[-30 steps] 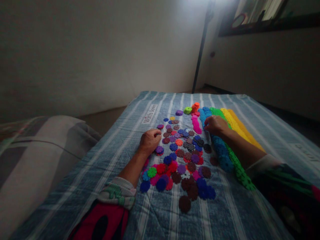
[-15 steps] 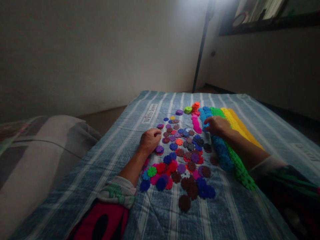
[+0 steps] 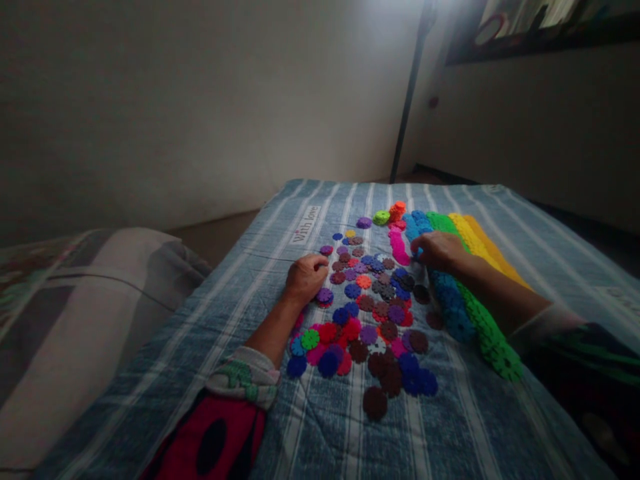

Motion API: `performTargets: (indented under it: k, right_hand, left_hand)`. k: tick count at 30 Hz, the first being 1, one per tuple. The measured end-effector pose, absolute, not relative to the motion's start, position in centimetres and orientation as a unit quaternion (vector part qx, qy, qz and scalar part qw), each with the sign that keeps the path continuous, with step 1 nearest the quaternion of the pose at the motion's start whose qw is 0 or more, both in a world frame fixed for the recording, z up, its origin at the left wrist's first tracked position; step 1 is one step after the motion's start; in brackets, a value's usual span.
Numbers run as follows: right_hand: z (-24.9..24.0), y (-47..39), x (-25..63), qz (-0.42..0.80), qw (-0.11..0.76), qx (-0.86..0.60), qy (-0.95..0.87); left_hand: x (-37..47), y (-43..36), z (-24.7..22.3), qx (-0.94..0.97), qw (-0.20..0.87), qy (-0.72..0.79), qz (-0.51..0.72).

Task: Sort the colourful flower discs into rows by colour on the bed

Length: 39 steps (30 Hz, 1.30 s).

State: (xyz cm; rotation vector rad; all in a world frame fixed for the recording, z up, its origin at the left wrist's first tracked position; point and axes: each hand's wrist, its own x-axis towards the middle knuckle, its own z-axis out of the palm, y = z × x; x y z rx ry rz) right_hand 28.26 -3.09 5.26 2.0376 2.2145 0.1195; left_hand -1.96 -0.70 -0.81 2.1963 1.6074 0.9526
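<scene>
My right hand (image 3: 438, 252) is closed, fingertips pinched on a small blue disc (image 3: 418, 252), above the near part of the light blue row (image 3: 411, 227). My left hand (image 3: 307, 275) rests at the left edge of the scattered discs, fingers curled together; whether anything is between them is too small to tell. Between the hands lie loose notched discs in brown, purple, dark blue, red and pink, with one green disc (image 3: 310, 339) near the front left. Rows of overlapping blue (image 3: 453, 313), green (image 3: 493, 343) and yellow discs (image 3: 487, 243) run along the right, partly under my right arm.
The discs lie on a blue striped cloth (image 3: 210, 347). Small piles of orange (image 3: 397, 211), lime (image 3: 381, 218) and purple discs (image 3: 364, 223) sit at the back, beside a pink row (image 3: 399, 247). A dark pole (image 3: 409, 100) stands behind. Grey bedding (image 3: 115, 287) is at left.
The whole view has shifted slightly, so things appear a little further right. Both hands keep nearly the same places over the cloth; the blue disc at my right fingertips shows more clearly.
</scene>
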Motion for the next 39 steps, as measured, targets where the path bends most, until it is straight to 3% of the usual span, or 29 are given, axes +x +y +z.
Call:
performTargets:
  k: [12, 18, 25, 33, 39]
  right_hand:
    - [5.8, -5.8, 25.3, 0.059, 0.03, 0.672, 0.737]
    - [6.1, -10.8, 16.6, -0.017, -0.017, 0.51, 0.86]
    - [5.4, -12.9, 10.6, -0.07, -0.003, 0.417, 0.906]
    - [5.7, -12.7, 11.5, -0.055, 0.06, 0.47, 0.879]
    - [5.5, -13.6, 10.3, -0.068, 0.016, 0.465, 0.883]
  left_hand:
    - [-1.9, -0.9, -0.8, 0.718, 0.196, 0.56, 0.364]
    - [-1.9, -1.1, -0.3, 0.686, 0.246, 0.566, 0.385]
    - [-2.0, -1.3, 0.0, 0.638, 0.312, 0.571, 0.412]
    - [-1.9, -1.0, -0.4, 0.639, 0.316, 0.563, 0.417]
    - [-2.0, -1.1, -0.4, 0.645, 0.309, 0.561, 0.417]
